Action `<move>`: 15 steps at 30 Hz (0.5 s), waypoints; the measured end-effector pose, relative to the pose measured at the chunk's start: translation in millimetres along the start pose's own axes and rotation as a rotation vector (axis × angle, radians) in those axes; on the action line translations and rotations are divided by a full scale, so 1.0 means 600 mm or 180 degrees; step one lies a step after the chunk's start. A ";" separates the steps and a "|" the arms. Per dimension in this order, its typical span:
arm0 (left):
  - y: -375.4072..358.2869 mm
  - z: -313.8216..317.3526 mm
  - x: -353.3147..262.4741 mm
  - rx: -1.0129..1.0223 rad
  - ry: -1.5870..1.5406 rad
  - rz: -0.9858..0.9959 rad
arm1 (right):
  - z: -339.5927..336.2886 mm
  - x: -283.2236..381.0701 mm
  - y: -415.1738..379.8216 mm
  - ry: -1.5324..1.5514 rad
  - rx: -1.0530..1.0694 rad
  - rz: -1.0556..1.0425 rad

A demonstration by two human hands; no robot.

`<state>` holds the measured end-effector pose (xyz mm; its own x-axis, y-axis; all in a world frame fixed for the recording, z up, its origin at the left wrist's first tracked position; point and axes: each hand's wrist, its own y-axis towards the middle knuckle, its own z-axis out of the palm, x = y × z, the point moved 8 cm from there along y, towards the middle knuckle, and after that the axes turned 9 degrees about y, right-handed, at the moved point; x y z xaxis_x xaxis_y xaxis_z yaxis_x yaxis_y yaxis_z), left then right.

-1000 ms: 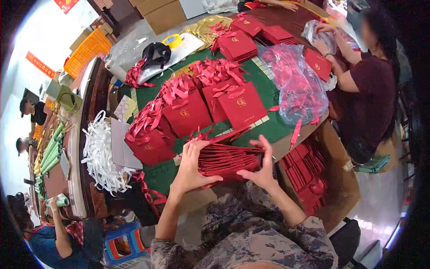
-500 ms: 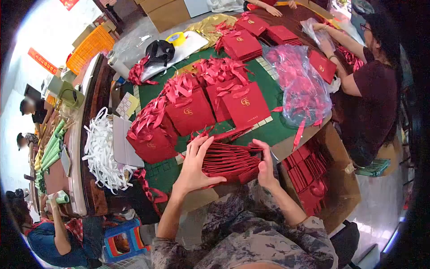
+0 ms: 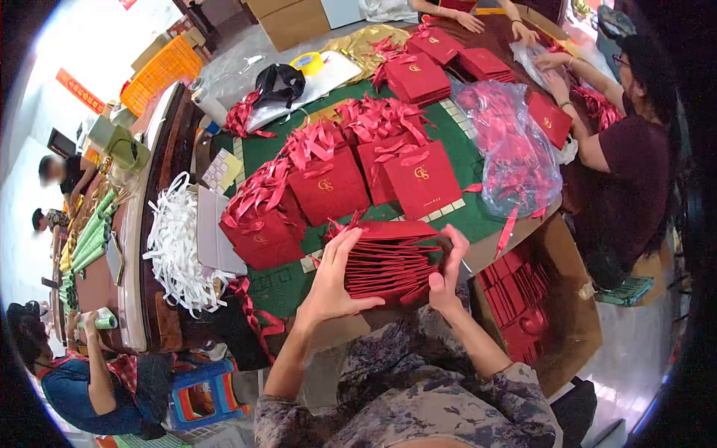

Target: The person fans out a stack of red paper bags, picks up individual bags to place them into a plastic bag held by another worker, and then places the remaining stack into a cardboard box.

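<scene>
Between my two hands is a thick stack of red bags (image 3: 392, 269), its layered edges facing me. My left hand (image 3: 332, 280) wraps round the left end, thumb across the lower edge. At the right end my right hand (image 3: 448, 272) presses with thumb and curved fingers. Just beyond the stack, upright red bags with gold lettering (image 3: 328, 184) and pink ribbons (image 3: 310, 142) stand on the green mat (image 3: 280, 287). One such bag (image 3: 424, 181) leans at the front right of the group.
An open carton (image 3: 575, 313) holding red bags is at my lower right. White ribbons (image 3: 179, 246) are heaped at left. A clear plastic bag of ribbons (image 3: 515, 149) lies at right, near a seated co-worker (image 3: 627, 164). Others work at left and at the top.
The view has shifted slightly, moving the table items right. The stack's top bag now shows more of its red face beneath my fingers. At the top, a co-worker's hands show more fully.
</scene>
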<state>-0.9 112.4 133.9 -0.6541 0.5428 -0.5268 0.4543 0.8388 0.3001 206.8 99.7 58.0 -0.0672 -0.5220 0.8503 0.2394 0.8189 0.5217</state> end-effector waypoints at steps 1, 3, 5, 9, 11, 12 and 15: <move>0.001 0.001 0.001 -0.0001 -0.0003 0.0001 | 0.006 0.008 0.012 -0.0013 0.0134 -0.0005; 0.002 0.002 0.001 -0.0045 -0.0062 0.0022 | 0.026 -0.012 0.013 0.0640 0.0273 0.0322; 0.003 0.003 -0.001 -0.0090 -0.0091 0.0025 | 0.026 -0.023 0.011 0.0627 0.0347 0.0363; -0.002 0.003 -0.003 -0.0226 -0.0321 0.0043 | 0.035 -0.022 0.010 0.0824 0.0335 0.0452; -0.007 0.007 0.005 -0.0356 -0.0563 0.0027 | 0.035 -0.018 0.013 0.0769 0.0264 0.0456; -0.012 0.010 0.014 -0.0482 -0.0813 0.0015 | 0.035 -0.020 0.014 0.0772 0.0268 0.0463; -0.025 0.026 0.046 -0.0448 -0.1270 -0.0180 | 0.037 -0.022 0.015 0.0648 0.0353 0.0377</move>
<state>-16.4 114.0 102.6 -0.3778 0.4597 -0.8037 0.3194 0.8795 0.3529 188.2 119.2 52.9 0.1540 -0.4490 0.8802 0.1255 0.8925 0.4333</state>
